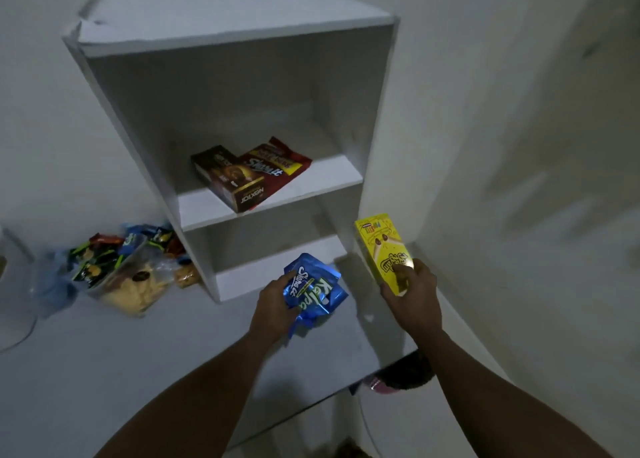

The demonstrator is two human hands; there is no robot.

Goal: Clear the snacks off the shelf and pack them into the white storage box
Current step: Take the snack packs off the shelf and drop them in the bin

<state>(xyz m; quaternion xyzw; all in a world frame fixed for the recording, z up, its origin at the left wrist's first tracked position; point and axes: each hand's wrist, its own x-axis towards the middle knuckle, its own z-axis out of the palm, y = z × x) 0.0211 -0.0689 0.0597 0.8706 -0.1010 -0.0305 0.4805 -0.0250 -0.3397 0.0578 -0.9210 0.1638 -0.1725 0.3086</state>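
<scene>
1. The shelf unit [329,173] stands on the table [138,353].
2. On its middle board, a carton [230,180] lies left, touching a pouch [277,170].
3. A snack heap [131,270] lies on the table, left of the unit.
4. Before the lowest board, the left hand [277,308] holds a packet [311,291]. To its right, the right hand [412,295] holds a box [384,253].

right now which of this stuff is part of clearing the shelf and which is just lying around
Job: blue pouch in left hand; yellow box in right hand; brown box and red pouch on the shelf.
Lying about: mixed snack pile on the table beside the shelf.

home room, white shelf [270,177], snack packets [121,267]
</scene>
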